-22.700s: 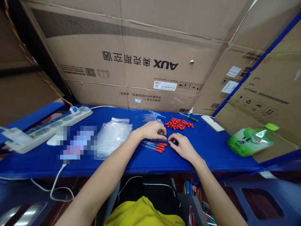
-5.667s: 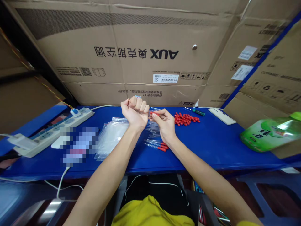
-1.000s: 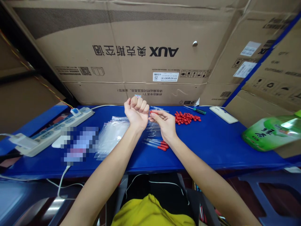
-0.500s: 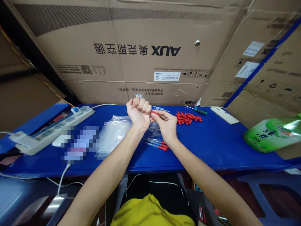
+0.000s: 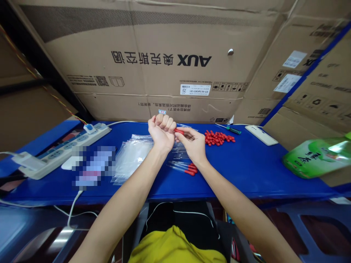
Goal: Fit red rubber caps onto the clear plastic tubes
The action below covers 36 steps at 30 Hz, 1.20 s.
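Green bottle at right, power strip left, cardboard behind.

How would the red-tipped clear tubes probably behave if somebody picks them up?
The red-tipped tubes look straight, so probably stiff; thin and clear, so likely light, perhaps fragile. Their rounded red ends may let them roll.

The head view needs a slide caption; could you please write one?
Right hand pinching a red bulb beside the curled left hand, clear tubes on the blue table below.
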Tool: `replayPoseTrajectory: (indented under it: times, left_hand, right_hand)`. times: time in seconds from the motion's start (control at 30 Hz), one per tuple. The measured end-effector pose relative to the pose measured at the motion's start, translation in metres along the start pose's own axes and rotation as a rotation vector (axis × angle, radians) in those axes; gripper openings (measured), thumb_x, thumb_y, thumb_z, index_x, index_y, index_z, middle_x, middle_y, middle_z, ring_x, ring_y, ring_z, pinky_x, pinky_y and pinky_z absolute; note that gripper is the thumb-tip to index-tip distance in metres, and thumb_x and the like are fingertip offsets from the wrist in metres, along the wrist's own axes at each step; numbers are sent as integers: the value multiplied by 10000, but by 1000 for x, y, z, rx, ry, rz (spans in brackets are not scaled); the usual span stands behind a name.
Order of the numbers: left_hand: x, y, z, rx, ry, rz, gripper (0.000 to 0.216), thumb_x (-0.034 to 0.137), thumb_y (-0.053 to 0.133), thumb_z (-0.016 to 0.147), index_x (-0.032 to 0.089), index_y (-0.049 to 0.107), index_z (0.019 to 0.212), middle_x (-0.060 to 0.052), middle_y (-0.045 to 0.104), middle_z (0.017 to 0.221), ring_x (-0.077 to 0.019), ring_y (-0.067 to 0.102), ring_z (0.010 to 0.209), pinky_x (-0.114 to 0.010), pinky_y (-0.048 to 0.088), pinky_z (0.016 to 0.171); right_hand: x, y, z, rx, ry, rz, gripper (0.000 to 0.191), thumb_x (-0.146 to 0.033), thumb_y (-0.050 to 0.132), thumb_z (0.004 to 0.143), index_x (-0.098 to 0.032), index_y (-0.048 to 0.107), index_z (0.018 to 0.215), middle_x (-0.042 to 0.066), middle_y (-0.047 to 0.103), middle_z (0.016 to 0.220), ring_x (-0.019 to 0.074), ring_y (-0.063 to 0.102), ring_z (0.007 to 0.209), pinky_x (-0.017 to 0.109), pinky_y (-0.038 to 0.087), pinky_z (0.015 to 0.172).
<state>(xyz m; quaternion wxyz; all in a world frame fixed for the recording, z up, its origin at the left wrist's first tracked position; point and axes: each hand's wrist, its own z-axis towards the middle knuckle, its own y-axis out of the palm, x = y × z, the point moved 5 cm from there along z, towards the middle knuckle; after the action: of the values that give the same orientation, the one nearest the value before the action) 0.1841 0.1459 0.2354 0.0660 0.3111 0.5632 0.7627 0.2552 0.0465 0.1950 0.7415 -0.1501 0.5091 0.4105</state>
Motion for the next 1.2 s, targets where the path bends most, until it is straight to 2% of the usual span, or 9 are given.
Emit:
replayPoseTrajectory:
  times: [0.37, 0.6, 0.67, 0.77, 0.87, 0.93, 1.0, 1.07, 1.2]
  left_hand:
    - [-5, -4, 0, -38, -13, -54, 453, 275, 285, 1060, 206, 148, 634, 59, 108, 565, -87, 156, 422, -228, 228, 393]
    - [-9, -3, -1, -71, -22, -69, 448, 272, 280, 1058, 205, 161, 632, 58, 115, 571, -86, 167, 425, -219, 233, 397]
    - [-11, -1, -2, -87, -34, -40, 457, 301, 298, 1063, 205, 199, 628, 56, 152, 568, -86, 210, 429, -211, 272, 414]
    - [-12, 1, 0, -133, -50, 37, 498, 423, 277, 1073, 203, 309, 628, 38, 280, 575, -99, 365, 481, -225, 436, 538]
    - [-7, -6, 11, -108, 5, 202, 553, 578, 281, 1050, 200, 439, 679, -16, 492, 667, -144, 553, 639, -292, 531, 735]
    - [0, -14, 21, -56, 95, 387, 519, 592, 353, 1031, 200, 491, 720, -34, 578, 742, -149, 591, 694, -275, 513, 750]
    - [9, -24, 28, 0, 216, 647, 442, 511, 436, 1020, 202, 499, 710, -20, 584, 712, -139, 563, 655, -239, 462, 692]
    - [14, -28, 32, -26, 321, 960, 386, 416, 456, 1015, 207, 504, 694, -11, 579, 673, -150, 545, 648, -241, 413, 665]
    - [7, -27, 27, -171, 431, 1526, 330, 332, 441, 1020, 217, 528, 723, -15, 595, 667, -186, 555, 658, -287, 351, 684]
  right_hand:
    - [3, -7, 0, 13, -50, -9, 226, -363, 851, 759, -223, 787, 926, 19, 793, 913, 205, 750, 798, 381, 634, 848]
    - [-2, -8, -3, 16, -25, -49, 276, -416, 842, 762, -220, 767, 941, 28, 787, 900, 207, 746, 794, 390, 626, 871]
    - [-2, -10, -2, 12, -19, -62, 289, -428, 836, 765, -222, 754, 949, 28, 779, 888, 204, 743, 797, 381, 623, 864]
    - [-5, -22, 2, 47, -27, -83, 289, -431, 825, 774, -218, 738, 949, 28, 768, 879, 192, 730, 770, 357, 614, 810]
    - [-10, -45, 3, 56, -35, -168, 282, -437, 812, 785, -220, 740, 950, 31, 768, 903, 188, 708, 789, 342, 586, 788]
    - [-16, -61, 0, -8, -45, -296, 258, -439, 790, 807, -224, 757, 946, 32, 767, 928, 188, 686, 811, 338, 556, 787]
    - [-20, -74, -8, -101, -34, -462, 244, -432, 780, 819, -223, 782, 945, 43, 762, 956, 191, 659, 812, 340, 525, 772]
    - [-23, -85, -19, -156, -14, -601, 240, -443, 771, 827, -234, 801, 941, 53, 759, 965, 201, 628, 827, 348, 498, 770]
    - [-22, -93, -40, -248, 51, -750, 231, -449, 752, 850, -252, 812, 955, 58, 752, 914, 223, 608, 843, 368, 486, 786]
